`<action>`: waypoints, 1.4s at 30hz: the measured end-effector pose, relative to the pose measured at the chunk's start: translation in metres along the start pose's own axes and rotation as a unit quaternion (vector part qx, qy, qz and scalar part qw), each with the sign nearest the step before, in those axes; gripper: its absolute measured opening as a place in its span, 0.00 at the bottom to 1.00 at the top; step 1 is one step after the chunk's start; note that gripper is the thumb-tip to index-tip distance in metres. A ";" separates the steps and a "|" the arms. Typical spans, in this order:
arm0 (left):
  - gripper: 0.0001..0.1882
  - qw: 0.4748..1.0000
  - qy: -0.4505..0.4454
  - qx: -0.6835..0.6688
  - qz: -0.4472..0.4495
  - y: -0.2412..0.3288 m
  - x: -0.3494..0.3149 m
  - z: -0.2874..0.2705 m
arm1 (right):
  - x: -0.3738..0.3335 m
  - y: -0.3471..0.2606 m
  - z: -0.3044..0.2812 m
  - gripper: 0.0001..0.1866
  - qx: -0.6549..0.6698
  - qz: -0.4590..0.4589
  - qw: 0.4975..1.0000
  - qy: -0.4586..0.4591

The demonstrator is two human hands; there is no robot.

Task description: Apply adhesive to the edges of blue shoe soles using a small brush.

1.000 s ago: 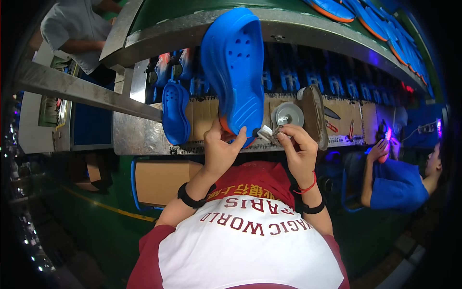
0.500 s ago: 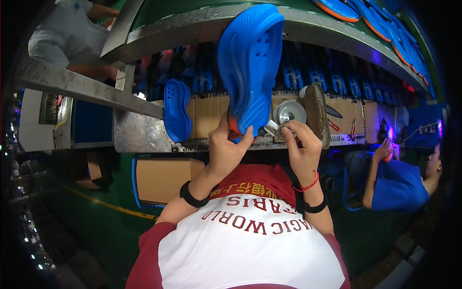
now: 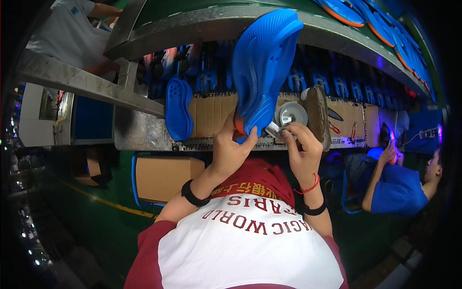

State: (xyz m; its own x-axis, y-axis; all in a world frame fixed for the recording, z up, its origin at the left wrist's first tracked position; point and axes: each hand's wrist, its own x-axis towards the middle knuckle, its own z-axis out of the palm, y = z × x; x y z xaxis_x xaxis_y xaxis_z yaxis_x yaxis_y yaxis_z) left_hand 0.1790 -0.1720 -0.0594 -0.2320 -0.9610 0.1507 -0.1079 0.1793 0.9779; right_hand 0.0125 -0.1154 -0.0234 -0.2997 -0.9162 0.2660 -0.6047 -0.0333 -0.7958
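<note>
My left hand (image 3: 230, 148) is closed on the heel end of a blue clog (image 3: 262, 62) with small holes and an orange sole, raised with its toe pointing away and tilted right. Close to the clog's heel, my right hand (image 3: 305, 147) pinches a small crumpled whitish thing (image 3: 272, 130), perhaps a rag; its exact kind is unclear. Just beyond the right fingers is a white bowl (image 3: 293, 113). Another blue clog (image 3: 178, 111) lies on the bench to the left of my left hand.
Cardboard (image 3: 204, 115) covers part of the metal bench. Red-handled tools (image 3: 334, 128) lie to the right. A metal rail (image 3: 192, 30) spans the far side, with rows of blue shoes below. A person in blue (image 3: 399, 185) works at right. An open carton (image 3: 166, 178) stands lower left.
The raised clog has turned, its toe swinging to the right and its side facing up more. My right hand stays near the heel with the whitish thing.
</note>
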 end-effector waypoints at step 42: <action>0.31 0.875 0.085 0.292 -0.378 -0.271 -0.044 -0.237 | -0.026 0.065 0.005 0.09 0.213 0.256 0.943 0.014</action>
State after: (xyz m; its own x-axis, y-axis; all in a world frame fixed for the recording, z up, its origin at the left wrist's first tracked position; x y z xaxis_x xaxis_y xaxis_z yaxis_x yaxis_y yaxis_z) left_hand 0.4472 -0.2280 -0.2962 0.2606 -0.8601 -0.4385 -0.6547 -0.4913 0.5745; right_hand -0.0153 -0.0958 -0.0849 -0.4954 -0.8447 -0.2026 -0.0259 0.2475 -0.9685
